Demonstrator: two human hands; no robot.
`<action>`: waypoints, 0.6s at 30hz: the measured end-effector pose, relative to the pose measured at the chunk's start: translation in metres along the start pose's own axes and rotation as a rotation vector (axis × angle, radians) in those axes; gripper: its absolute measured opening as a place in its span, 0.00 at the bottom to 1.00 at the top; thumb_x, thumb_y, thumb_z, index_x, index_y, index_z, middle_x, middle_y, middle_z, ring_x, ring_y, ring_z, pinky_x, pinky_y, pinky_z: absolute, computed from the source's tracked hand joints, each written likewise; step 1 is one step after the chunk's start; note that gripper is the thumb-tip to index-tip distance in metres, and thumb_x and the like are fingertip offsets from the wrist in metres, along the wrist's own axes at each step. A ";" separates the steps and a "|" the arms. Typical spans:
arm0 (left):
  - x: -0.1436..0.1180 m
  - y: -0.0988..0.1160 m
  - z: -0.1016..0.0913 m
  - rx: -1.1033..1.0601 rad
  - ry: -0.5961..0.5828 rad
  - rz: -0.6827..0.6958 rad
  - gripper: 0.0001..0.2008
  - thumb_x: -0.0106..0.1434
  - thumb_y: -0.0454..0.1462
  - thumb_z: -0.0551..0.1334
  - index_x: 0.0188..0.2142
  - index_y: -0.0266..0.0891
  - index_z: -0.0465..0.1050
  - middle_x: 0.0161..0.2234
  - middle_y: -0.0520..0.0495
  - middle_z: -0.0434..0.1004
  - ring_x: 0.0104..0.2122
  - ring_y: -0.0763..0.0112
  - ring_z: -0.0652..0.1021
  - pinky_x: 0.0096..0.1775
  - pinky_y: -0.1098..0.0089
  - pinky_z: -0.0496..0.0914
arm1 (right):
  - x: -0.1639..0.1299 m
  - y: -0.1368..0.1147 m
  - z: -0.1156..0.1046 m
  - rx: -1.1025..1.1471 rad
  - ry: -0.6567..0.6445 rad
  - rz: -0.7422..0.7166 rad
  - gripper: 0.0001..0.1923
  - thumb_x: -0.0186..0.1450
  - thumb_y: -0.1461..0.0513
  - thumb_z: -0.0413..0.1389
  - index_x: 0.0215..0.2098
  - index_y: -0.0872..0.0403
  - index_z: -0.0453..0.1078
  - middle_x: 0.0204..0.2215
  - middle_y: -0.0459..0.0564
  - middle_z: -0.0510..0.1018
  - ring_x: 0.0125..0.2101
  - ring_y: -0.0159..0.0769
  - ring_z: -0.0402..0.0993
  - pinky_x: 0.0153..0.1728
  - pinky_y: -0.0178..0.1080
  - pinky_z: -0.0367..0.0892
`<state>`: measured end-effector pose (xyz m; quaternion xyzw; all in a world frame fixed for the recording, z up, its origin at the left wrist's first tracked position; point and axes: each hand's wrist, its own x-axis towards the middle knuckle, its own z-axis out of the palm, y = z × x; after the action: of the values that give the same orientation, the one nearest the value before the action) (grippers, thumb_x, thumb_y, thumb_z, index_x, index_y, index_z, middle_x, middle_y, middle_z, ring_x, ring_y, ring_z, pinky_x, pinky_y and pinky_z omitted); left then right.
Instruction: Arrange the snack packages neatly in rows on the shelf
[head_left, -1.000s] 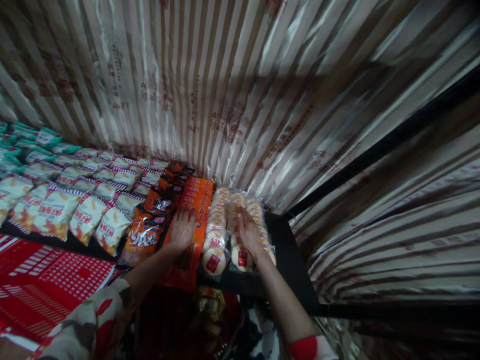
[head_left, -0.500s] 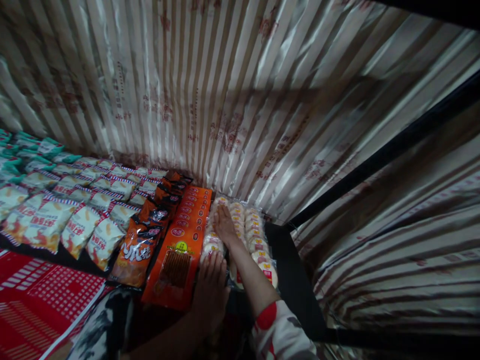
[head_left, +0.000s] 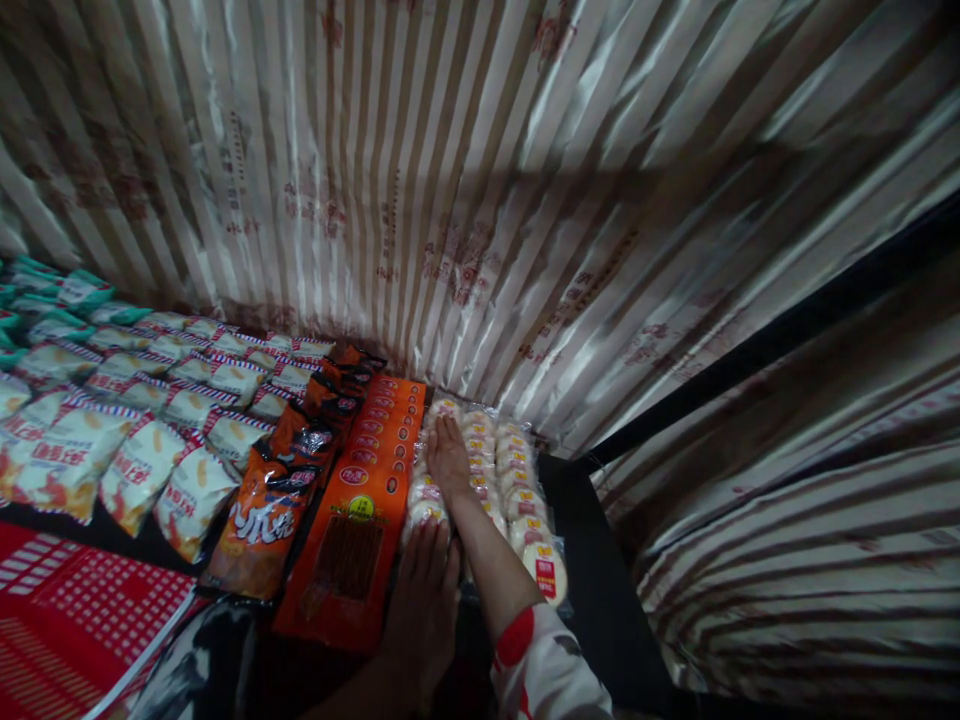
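Observation:
Three rows of clear-wrapped round white cakes (head_left: 544,570) with red and yellow labels overlap on the dark shelf. My right hand (head_left: 450,460) lies flat on the leftmost row, fingers together and stretched forward, covering its middle. Closer to me, my left hand (head_left: 424,590) rests with straight fingers against the near end of that same row. Neither hand grasps anything. Left of them are overlapping flat orange packets (head_left: 334,575), the front one with a window showing brown sticks. Dark orange snack bags (head_left: 259,530) stand beside those.
White snack bags (head_left: 195,500) fill the shelf to the left, with green bags (head_left: 56,325) beyond. A red basket (head_left: 82,600) sits at lower left. Striped sheeting (head_left: 450,200) hangs behind, and a black bar (head_left: 720,345) slants across the right. The dark shelf (head_left: 600,590) ends at right.
The view has shifted slightly. Both hands stay on the leftmost row of cakes, and the right forearm has swung a little left, showing more of the middle row.

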<state>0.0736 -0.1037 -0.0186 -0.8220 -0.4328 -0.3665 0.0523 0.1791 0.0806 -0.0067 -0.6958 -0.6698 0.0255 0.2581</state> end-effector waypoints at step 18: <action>0.002 0.000 0.001 0.041 0.016 0.003 0.22 0.65 0.37 0.50 0.59 0.35 0.60 0.61 0.40 0.61 0.63 0.55 0.56 0.59 0.54 0.56 | 0.000 -0.005 -0.005 -0.058 -0.042 -0.044 0.27 0.69 0.61 0.36 0.59 0.67 0.61 0.60 0.62 0.62 0.63 0.41 0.53 0.62 0.45 0.51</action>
<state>0.0751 -0.1023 -0.0182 -0.8183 -0.4387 -0.3640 0.0733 0.1762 0.0785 -0.0001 -0.6875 -0.6905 0.0149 0.2244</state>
